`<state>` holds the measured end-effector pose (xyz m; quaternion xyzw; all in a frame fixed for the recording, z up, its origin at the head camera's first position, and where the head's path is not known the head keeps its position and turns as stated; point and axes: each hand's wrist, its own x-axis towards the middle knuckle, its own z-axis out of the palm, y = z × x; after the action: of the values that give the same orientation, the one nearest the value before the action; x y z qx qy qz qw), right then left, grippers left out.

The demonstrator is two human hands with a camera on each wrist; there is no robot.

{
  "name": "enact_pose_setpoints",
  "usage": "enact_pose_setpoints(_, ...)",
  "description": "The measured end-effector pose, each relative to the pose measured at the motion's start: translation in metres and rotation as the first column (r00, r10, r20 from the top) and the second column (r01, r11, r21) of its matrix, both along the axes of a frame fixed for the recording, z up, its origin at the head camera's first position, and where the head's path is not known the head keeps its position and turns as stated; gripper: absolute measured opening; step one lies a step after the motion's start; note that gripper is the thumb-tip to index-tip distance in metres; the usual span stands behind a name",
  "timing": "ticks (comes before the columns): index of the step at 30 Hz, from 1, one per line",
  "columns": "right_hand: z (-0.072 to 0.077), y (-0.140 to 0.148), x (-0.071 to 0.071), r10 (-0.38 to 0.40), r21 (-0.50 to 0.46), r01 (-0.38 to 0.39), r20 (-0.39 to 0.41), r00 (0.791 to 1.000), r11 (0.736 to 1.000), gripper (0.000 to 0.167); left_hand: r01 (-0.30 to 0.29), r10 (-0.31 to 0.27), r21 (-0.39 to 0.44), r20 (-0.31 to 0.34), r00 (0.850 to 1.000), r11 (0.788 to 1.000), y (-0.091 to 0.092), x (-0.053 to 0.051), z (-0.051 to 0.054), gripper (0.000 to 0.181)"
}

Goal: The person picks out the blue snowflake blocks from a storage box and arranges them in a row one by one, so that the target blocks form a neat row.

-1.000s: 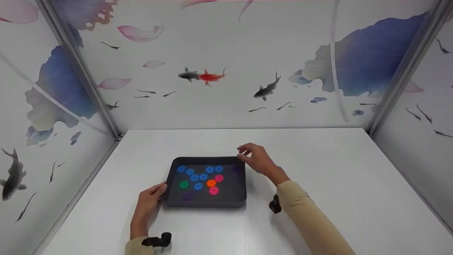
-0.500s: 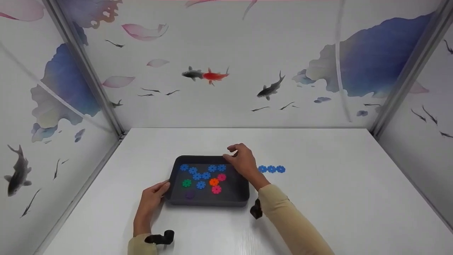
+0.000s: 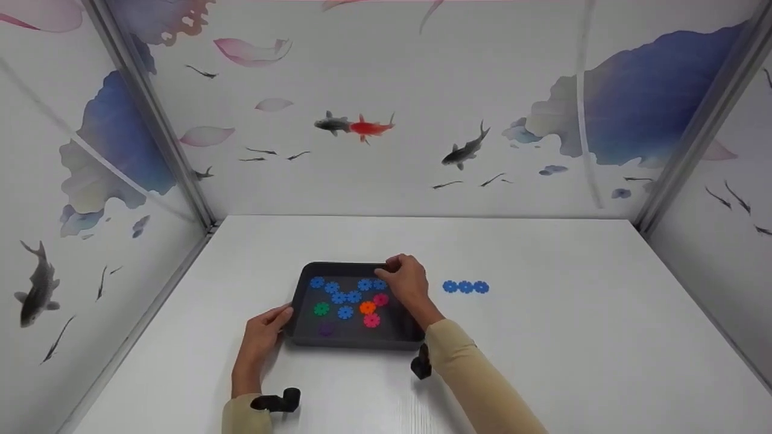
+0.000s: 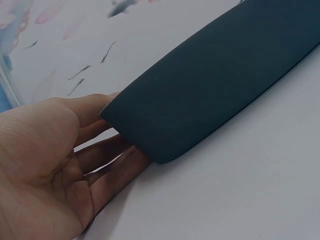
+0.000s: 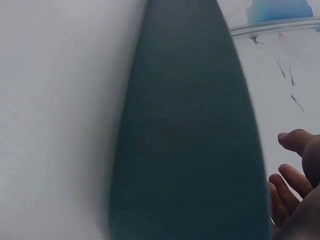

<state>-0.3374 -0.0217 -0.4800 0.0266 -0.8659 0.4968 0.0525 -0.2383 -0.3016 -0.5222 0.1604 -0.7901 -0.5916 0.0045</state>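
Note:
In the head view a dark grey tray (image 3: 386, 344) stands on the white table with several small notched plastic discs in it. Blue discs (image 3: 345, 312) lie mostly toward its back, with a green disc (image 3: 321, 308), an orange disc (image 3: 367, 307), two pink discs (image 3: 371, 320) and a dim purple disc (image 3: 326, 329) nearer the front. My left hand (image 3: 263, 337) grips the tray's left wall, thumb at the rim and fingers outside, as the left wrist view shows. Over the tray's back right part is my right hand (image 3: 408, 286), thumb and fingers apart, nothing seen between them.
To the right of the tray, a row of joined blue discs (image 3: 465, 287) lies on the white table (image 3: 543, 337). White panels (image 3: 386, 181) printed with fish and petals enclose the table at the back and sides.
My right hand has moved left from beyond the tray's back right corner to over its inside, uncovering the blue row on the table. The left hand stays at the tray's left side.

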Motion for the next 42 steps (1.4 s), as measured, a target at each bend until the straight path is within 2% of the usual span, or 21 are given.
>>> enact_pose_setpoints(7,-0.011,-0.001,-0.006,-0.004,0.022,0.004,0.016,1.0,1.0,0.033,-0.001,0.001,0.005,0.017,1.0,1.0,-0.001,-0.001,-0.003,0.055)
enact_pose_setpoints(18,-0.021,-0.001,-0.008,0.003,0.052,-0.004,0.021,1.0,0.999,0.036,-0.027,0.027,0.009,-0.01,1.0,1.0,0.0,-0.002,-0.003,0.05)
enact_pose_setpoints(26,-0.031,-0.006,-0.009,0.023,0.09,-0.024,0.01,1.0,0.996,0.035,-0.022,0.021,-0.039,-0.018,1.0,0.999,0.0,-0.002,-0.004,0.049)
enact_pose_setpoints(35,-0.034,-0.009,-0.009,0.025,0.157,-0.022,-0.019,1.0,0.987,0.035,-0.011,0.009,-0.043,-0.036,0.999,0.999,-0.002,0.0,-0.004,0.048)
enact_pose_setpoints(42,-0.035,-0.011,-0.01,0.018,0.189,-0.019,0.005,1.0,0.982,0.033,-0.023,0.022,-0.04,-0.025,0.999,0.999,-0.001,0.0,-0.003,0.05)
